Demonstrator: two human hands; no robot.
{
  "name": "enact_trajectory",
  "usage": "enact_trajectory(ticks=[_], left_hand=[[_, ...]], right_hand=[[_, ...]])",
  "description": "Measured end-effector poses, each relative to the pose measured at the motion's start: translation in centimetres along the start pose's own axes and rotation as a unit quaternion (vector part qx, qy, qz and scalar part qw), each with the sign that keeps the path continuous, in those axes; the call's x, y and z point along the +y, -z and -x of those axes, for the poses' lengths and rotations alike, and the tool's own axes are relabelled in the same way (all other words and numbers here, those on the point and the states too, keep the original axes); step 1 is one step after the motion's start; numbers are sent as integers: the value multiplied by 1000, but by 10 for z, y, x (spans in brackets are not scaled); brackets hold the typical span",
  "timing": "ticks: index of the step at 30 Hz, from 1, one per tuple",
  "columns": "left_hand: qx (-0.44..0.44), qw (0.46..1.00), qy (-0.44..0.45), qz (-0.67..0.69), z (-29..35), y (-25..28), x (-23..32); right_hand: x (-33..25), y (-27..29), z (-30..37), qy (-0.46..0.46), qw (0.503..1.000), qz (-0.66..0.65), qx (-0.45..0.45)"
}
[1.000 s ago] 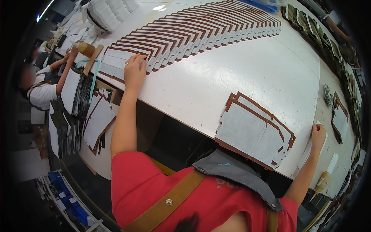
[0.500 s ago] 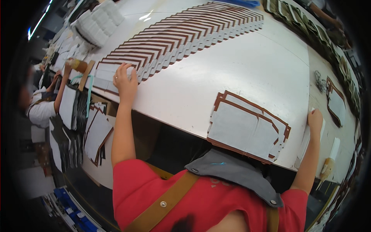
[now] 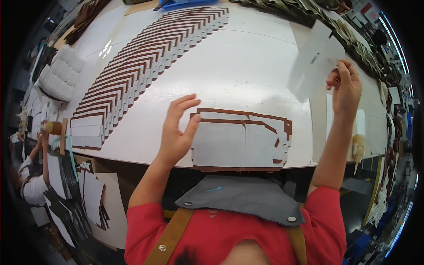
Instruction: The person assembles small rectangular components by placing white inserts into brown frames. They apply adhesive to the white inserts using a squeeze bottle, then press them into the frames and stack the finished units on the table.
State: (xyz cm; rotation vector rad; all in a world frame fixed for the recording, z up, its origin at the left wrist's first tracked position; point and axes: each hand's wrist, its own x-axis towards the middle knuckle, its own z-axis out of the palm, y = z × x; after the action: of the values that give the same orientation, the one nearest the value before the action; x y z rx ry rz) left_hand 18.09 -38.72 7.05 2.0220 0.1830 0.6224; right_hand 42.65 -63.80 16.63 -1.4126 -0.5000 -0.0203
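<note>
My right hand (image 3: 346, 90) is raised over the right part of the table, thumb and fingers pinched on the edge of a thin, whitish template sheet (image 3: 316, 59) with small dark slots. The sheet is tilted up and slightly blurred. My left hand (image 3: 179, 130) hovers at the left end of a stack of panels (image 3: 234, 143), fingers apart and holding nothing. These panels are pale grey with brown edges and lie at the table's near edge. Farther left, a long row of overlapping brown-edged panels (image 3: 132, 75) runs diagonally away from me.
A glue bottle (image 3: 359, 148) with a thin nozzle lies at the right. Green fabric pieces (image 3: 282, 11) line the far edge, beside a blue tray (image 3: 190, 4). White bundles (image 3: 59, 73) stand far left. Another person's hand (image 3: 43, 132) is near an amber bottle (image 3: 54, 128) at the left.
My right hand has risen from the right side of the table with the template sheet. My left hand has left the near end of the panel row and come right, to the stack. The view has turned.
</note>
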Motion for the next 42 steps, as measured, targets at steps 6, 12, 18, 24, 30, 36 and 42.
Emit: enact_trajectory(ticks=[6,12,18,24,30,36,42], left_hand=[[-107,852,291,422,-19,-53,15],[41,846,272,457,-6,-53,4],[73,920,196,332,11,-34,5],[79,933,230,266,49,-20,5],[95,987,30,123,52,-22,5],[93,977,-187,34,22,-29,15],[77,967,-241,23,24,-65,-6]], right_hand=[[21,-45,32,-56,955,-290,-4],[43,-54,69,-109,942,-316,-15],[40,-44,102,-100,981,-169,4],[52,-21,149,-215,976,-20,-20],[66,2,143,-171,956,201,-126],[59,-7,139,-184,888,352,-232],[53,1,129,-291,921,154,-209]])
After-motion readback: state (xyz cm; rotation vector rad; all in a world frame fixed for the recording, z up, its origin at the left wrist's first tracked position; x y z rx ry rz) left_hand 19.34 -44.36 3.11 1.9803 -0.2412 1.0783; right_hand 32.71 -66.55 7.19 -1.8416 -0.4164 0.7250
